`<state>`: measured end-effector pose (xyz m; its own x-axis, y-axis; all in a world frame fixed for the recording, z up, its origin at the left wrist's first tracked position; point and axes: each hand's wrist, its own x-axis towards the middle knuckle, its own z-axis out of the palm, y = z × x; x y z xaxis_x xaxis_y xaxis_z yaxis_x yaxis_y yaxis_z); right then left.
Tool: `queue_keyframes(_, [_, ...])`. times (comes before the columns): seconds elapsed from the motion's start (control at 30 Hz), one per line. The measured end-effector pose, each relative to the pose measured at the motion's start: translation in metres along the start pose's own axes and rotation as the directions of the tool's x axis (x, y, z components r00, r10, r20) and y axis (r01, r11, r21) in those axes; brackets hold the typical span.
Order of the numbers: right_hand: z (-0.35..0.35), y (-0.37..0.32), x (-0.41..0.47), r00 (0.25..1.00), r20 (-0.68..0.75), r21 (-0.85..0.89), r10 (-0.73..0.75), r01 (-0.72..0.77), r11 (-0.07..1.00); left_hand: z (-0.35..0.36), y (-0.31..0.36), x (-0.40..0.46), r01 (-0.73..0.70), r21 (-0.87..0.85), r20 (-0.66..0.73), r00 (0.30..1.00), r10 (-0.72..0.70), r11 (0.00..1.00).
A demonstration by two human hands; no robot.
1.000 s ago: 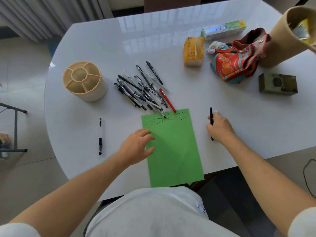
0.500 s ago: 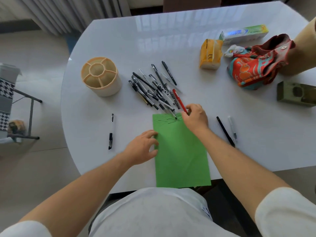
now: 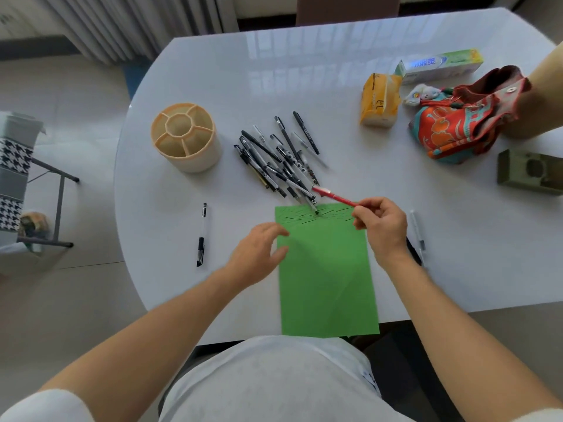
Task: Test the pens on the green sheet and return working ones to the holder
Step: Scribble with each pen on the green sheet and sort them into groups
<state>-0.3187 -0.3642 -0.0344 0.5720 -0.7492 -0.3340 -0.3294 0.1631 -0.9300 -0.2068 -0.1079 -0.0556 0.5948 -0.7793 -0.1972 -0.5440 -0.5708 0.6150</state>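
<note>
Right hand [image 3: 382,226] grip pinching red pen [image 3: 333,195] over green sheet [image 3: 327,278] top edge, pen pile [image 3: 280,159] just beyond, left hand [image 3: 259,254] grip spread, fingers on sheet's left edge, holder [image 3: 185,137] far left on surface [image 3: 304,80]

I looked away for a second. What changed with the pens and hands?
The right hand let go of a black pen on the table's right side, moved to the pile and picked up the red pen. The left hand stayed on the green sheet; the holder remains empty.

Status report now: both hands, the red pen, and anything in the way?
Right hand pinches red pen above green sheet. Left hand open at the sheet's left edge. Holder empty. Pen pile overlaps the sheet's top edge.
</note>
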Motion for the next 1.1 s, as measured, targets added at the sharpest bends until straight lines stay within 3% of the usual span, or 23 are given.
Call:
queue_keyframes(0.07, [-0.008, 0.000, -0.019, 0.992, 0.120, 0.064, 0.026, -0.034, 0.997, -0.006, 0.010, 0.008, 0.039, -0.116, 0.006, 0.999, -0.039, 0.992])
queue_keyframes(0.13, [-0.009, 0.003, -0.037, 0.974, 0.222, 0.084, 0.052, -0.072, 0.994, -0.011, 0.022, 0.014, 0.044, -0.183, 0.126, 0.992, -0.021, 0.982])
queue_keyframes(0.2, [-0.004, 0.009, -0.049, 0.962, 0.258, 0.140, 0.087, -0.126, 0.982, -0.011, 0.031, 0.017, -0.004, -0.142, 0.252, 0.967, 0.040, 0.990])
queue_keyframes(0.3, [0.008, 0.017, -0.058, 0.950, 0.274, 0.257, 0.148, -0.221, 0.941, -0.006, 0.036, 0.013, -0.015, -0.088, 0.325, 0.945, 0.043, 0.996])
queue_keyframes(0.43, [0.027, 0.031, -0.067, 0.891, 0.421, 0.139, 0.172, -0.250, 0.958, -0.005, 0.040, 0.007, -0.031, -0.080, 0.319, 0.946, 0.055, 0.996])
queue_keyframes(0.53, [0.040, 0.032, -0.064, 0.918, 0.362, 0.088, 0.161, -0.206, 0.975, -0.006, 0.039, 0.006, -0.029, 0.000, 0.249, 0.968, 0.029, 1.000])
queue_keyframes(0.63, [0.032, 0.029, -0.038, 0.971, 0.103, 0.195, 0.214, -0.231, 0.953, -0.011, 0.024, 0.007, 0.010, 0.123, 0.134, 0.991, -0.027, 0.992])
queue_keyframes(0.7, [0.019, 0.028, -0.016, 0.979, 0.013, 0.131, 0.204, -0.204, 0.970, -0.014, 0.011, 0.003, 0.034, 0.158, 0.088, 0.995, -0.048, 0.987])
queue_keyframes(0.9, [0.040, 0.029, -0.002, 0.995, 0.061, -0.178, 0.083, -0.071, 0.982, 0.000, 0.011, 0.006, -0.123, 0.146, 0.105, 0.989, 0.108, 0.982])
queue_keyframes(1.1, [0.046, 0.040, -0.004, 0.990, 0.129, -0.397, -0.049, 0.096, 0.913, 0.015, 0.004, 0.004, -0.152, 0.188, 0.181, 0.976, 0.118, 0.970])
